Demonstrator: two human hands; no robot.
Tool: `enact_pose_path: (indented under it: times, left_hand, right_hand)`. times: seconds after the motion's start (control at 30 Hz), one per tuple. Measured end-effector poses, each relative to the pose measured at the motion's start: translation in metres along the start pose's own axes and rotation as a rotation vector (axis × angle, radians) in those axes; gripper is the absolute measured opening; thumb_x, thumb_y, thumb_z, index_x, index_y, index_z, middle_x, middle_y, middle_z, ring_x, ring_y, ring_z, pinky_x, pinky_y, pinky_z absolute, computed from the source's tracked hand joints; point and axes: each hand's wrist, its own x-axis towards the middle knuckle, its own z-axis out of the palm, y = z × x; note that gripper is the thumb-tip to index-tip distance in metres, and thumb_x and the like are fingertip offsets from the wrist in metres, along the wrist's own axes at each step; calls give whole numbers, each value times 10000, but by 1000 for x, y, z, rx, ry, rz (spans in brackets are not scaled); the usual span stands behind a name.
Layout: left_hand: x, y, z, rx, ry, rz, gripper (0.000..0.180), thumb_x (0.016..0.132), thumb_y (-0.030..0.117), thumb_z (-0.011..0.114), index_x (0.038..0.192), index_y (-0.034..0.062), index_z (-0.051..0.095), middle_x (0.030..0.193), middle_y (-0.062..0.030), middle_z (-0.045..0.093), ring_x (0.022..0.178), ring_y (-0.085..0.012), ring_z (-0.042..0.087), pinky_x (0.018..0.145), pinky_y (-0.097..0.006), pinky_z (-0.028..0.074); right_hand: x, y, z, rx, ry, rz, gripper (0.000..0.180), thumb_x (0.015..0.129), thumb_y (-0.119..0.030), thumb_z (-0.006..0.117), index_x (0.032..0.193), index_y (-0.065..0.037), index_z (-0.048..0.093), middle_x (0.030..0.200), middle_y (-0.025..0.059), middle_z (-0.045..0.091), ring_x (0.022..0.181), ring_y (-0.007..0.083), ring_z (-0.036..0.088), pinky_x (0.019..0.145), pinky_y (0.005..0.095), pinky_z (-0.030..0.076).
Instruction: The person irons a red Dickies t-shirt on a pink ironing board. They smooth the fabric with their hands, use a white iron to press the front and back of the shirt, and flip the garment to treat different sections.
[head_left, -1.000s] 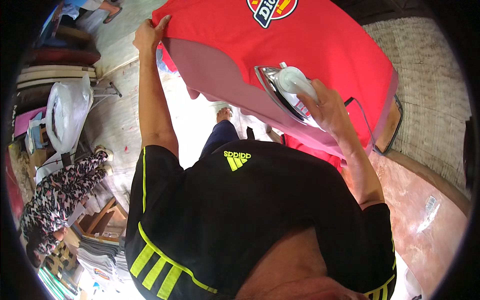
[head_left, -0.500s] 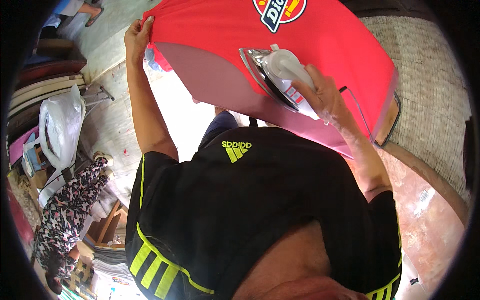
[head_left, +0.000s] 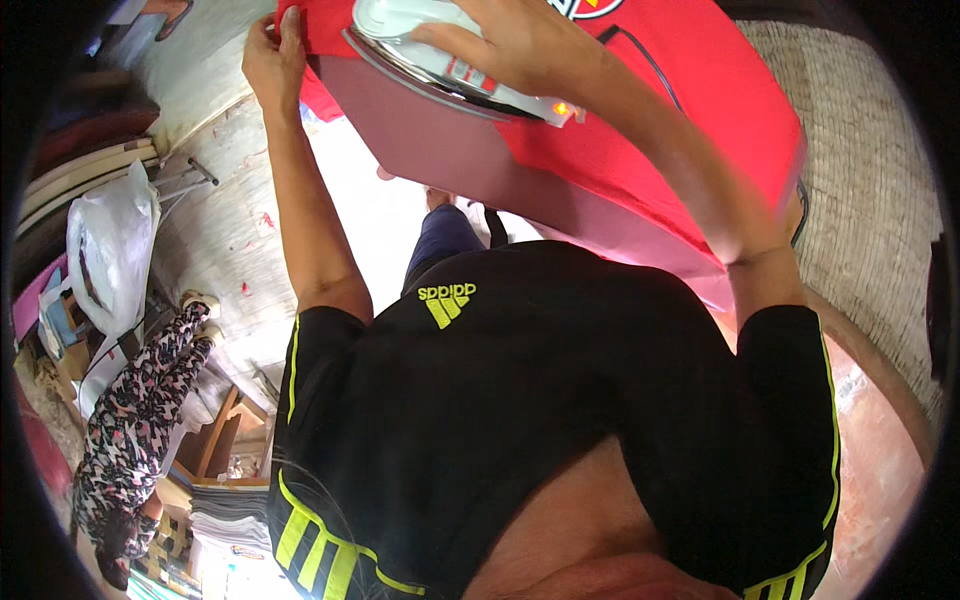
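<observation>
A red garment (head_left: 720,120) with a printed badge is spread over a mauve ironing board (head_left: 400,125). At the far left, my left hand (head_left: 272,65) pinches the edge of the cloth between thumb and fingers. My right hand (head_left: 525,45) is wrapped round the handle of a white and grey iron (head_left: 465,75), whose metal soleplate rests on the red cloth near the board's close edge. An orange light glows at the iron's heel. From near the heel, a dark cord (head_left: 655,65) runs back across the cloth. My right forearm covers part of the garment.
A woven mat-like surface (head_left: 850,130) lies to the right of the board. On the left stand a clear plastic bag (head_left: 115,245), stacked boards and a wooden shelf (head_left: 215,440). Another person in patterned clothes (head_left: 130,430) is at the lower left; a foot shows at the top left.
The iron has slid left and farther away with my right hand, closer to my left hand. The orange light now shows. My left hand still grips the cloth edge, shifted slightly.
</observation>
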Motion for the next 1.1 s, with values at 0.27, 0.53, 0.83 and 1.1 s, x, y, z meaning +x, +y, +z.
enact_pose_path:
  times: [0.27, 0.53, 0.83, 1.1]
  left_hand:
    - [-57, 42, 25, 393, -87, 241, 481, 1032, 466, 322, 1376, 208, 536, 1483, -33, 461, 1427, -328, 305, 1106, -628, 153]
    - [-59, 66, 54, 802, -136, 228, 530, 1009, 460, 387, 1450, 171, 445, 1568, -92, 318, 1454, -377, 231, 1099, -670, 173]
    - [-178, 118, 77, 486, -253, 260, 567, 1017, 409, 374, 1472, 71, 386, 1568, -165, 292, 1458, -404, 210, 1144, -578, 181]
    - [-200, 130, 72, 681, -199, 429, 586, 983, 461, 425, 1442, 98, 447, 1538, -158, 354, 1422, -421, 282, 1122, -596, 230]
  right_hand:
    - [-69, -5, -8, 202, -38, 200, 362, 969, -383, 548, 1084, -46, 616, 884, 214, 603, 740, 348, 635, 656, 450, 483]
    - [-171, -2, 1, 150, 28, 473, 423, 945, -399, 587, 1008, 16, 537, 859, 295, 651, 822, 458, 659, 696, 544, 500]
    - [-182, 1, 26, 379, 412, 488, 393, 972, -327, 540, 1014, 58, 476, 885, 356, 603, 867, 518, 608, 730, 570, 460]
    - [-210, 10, -1, 194, 120, 427, 359, 986, -337, 532, 1073, 11, 502, 933, 300, 617, 883, 468, 622, 721, 516, 471]
